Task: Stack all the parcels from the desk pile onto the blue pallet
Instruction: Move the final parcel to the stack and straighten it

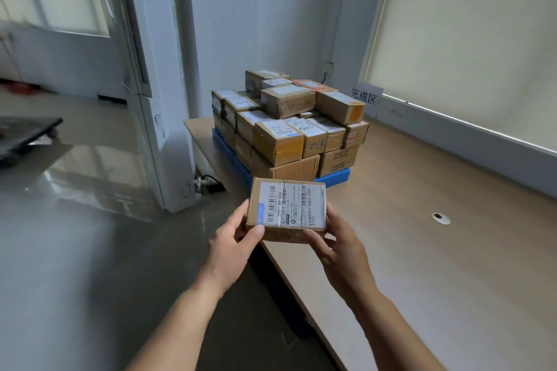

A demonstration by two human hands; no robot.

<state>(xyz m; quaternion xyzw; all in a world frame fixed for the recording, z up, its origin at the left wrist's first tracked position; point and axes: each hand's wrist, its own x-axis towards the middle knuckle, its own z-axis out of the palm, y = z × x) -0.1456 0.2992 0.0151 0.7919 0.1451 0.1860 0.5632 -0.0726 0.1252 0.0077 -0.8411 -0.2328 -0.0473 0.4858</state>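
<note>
A flat cardboard parcel [287, 209] with a white shipping label on top is held in the air over the near edge of the desk. My left hand [233, 238] grips its left end, thumb on the front corner. My right hand [337, 238] grips its right end from below and the side. Beyond it, on the desk, lies the blue pallet [336, 179], of which only the front and left rims show. Several brown parcels [286, 129] are stacked on it in about three layers.
The wooden desk [437, 265] stretches right and toward me, with a round cable hole [441, 218]. A white paper sign [366, 97] hangs on the wall behind the stack. A white pillar [162, 99] stands left of the desk; a dark trolley [24, 135] sits on the glossy floor.
</note>
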